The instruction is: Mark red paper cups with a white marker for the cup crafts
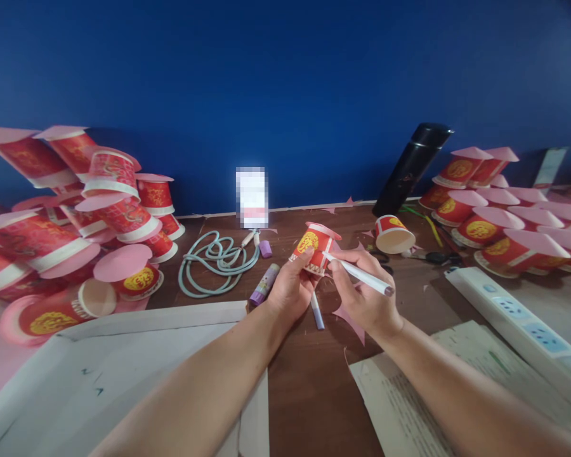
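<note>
Above the brown bench, the left hand grips a red-and-gold, pink-topped paper cup. The right hand grasps a slim white pen, its tip at the cup's side.

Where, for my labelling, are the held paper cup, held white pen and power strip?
Held paper cup (317,244), head view: printed side.
Held white pen (364,276), head view: barrel.
Power strip (526,322), head view: socket face.

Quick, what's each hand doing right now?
Left hand: closed, holding a cup.
Right hand: closed, holding a pen, its end at the cup.
</note>
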A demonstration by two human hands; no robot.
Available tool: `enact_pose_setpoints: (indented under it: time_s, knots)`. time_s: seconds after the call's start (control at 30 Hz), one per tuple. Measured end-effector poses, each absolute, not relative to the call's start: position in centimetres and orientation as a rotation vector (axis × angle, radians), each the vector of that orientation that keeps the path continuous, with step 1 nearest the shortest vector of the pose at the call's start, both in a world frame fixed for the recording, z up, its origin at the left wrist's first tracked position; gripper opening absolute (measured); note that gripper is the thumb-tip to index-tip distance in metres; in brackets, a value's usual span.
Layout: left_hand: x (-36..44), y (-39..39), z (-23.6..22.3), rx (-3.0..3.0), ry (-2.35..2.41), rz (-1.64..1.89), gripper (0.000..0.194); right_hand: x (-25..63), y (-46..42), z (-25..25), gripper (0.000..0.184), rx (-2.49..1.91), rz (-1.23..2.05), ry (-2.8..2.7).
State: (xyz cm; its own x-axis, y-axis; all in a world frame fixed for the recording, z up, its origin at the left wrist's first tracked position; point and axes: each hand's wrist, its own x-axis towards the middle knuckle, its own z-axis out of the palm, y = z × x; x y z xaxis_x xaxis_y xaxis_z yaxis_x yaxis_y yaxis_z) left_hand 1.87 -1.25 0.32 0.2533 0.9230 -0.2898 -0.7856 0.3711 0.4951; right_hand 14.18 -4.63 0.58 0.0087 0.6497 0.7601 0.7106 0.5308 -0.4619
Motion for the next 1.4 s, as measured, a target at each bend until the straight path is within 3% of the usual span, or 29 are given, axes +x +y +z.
enact_pose_setpoints:
  time_s: [1.4]
  knots:
    - [1.82, -1.16, 0.2, 0.299, 0.597, 1.186, 0.014, 13.99, -4.87, 0.76, 0.009, -1.202, -0.044, -1.697]
